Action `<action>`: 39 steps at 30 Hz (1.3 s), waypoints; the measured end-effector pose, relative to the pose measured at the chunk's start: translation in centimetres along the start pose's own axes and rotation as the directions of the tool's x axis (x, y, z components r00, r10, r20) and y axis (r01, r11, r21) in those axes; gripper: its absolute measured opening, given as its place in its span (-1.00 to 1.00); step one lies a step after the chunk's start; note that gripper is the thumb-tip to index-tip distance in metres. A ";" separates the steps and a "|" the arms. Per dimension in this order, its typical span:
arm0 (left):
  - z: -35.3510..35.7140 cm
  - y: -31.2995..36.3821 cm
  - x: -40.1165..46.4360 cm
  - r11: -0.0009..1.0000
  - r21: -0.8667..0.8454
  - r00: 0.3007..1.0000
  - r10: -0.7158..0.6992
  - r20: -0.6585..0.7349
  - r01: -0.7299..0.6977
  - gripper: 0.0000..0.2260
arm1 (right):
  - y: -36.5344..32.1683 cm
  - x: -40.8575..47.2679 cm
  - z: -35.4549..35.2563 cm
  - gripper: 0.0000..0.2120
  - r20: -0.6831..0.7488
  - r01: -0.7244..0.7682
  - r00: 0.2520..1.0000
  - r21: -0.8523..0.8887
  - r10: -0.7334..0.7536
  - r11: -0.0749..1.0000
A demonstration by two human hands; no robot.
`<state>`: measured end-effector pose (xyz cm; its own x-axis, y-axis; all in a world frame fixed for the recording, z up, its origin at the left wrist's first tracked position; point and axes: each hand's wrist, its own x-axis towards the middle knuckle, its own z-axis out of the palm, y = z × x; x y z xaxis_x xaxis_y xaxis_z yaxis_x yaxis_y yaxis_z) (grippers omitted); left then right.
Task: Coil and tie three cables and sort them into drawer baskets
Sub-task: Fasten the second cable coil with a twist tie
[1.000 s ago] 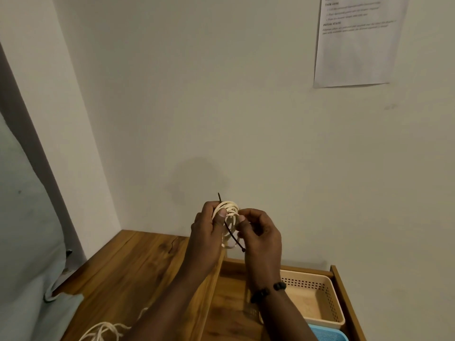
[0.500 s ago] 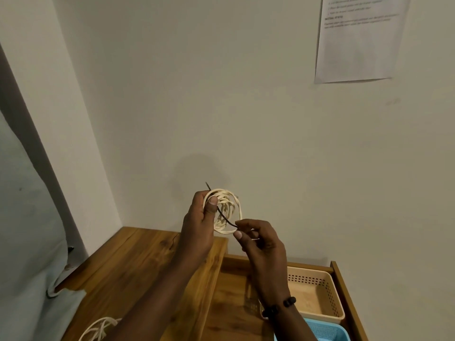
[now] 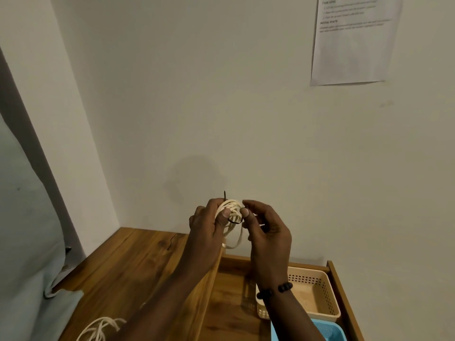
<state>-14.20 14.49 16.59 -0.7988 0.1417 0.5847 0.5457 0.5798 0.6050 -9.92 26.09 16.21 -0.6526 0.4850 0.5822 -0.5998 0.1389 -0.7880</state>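
A coiled cream cable [image 3: 231, 209] is held up in front of the wall, above the back of the wooden top. My left hand [image 3: 209, 226] grips the coil with the thumb pressed on its front. A thin black tie [image 3: 235, 220] loops round the coil, and one end sticks up behind it. My right hand [image 3: 267, 230] pinches the other end of the tie just right of the coil. A loose cable tail hangs below the coil. Another cream cable [image 3: 99, 328] lies on the wooden top at the lower left.
An open wooden drawer [image 3: 343, 291] at lower right holds a beige perforated basket [image 3: 320, 295] and a blue basket [image 3: 330, 331] in front of it. A second thin black tie [image 3: 171, 241] lies on the wooden top [image 3: 138, 267]. Grey cloth hangs at left. A paper sheet [image 3: 352, 40] is on the wall.
My right hand has risen from below the coil to beside it, drawing the black tie into a small loop. The coil has turned more edge-on in my left hand.
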 end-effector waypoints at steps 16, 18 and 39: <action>0.0 1.9 -0.4 0.993 0.090 0.997 0.072 0.003 -0.072 -0.69 | -2.1 2.3 0.2 -0.87 -0.002 0.034 0.999 0.008 -0.034 0.999; 0.0 1.8 -0.5 0.993 0.092 0.997 0.078 -0.004 -0.077 -0.69 | -2.1 2.3 0.2 -0.87 0.015 0.051 0.999 -0.014 -0.051 0.999; -0.1 1.3 -0.4 0.990 0.128 0.998 0.062 0.005 -0.062 -0.69 | -0.7 2.8 0.1 -0.84 0.134 0.143 0.985 -0.293 -0.107 0.945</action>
<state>-13.18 15.15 17.19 -0.7645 0.1814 0.6186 0.5577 0.6674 0.4935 -11.44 27.27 18.40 -0.6409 0.3468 0.6849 -0.5246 0.4535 -0.7205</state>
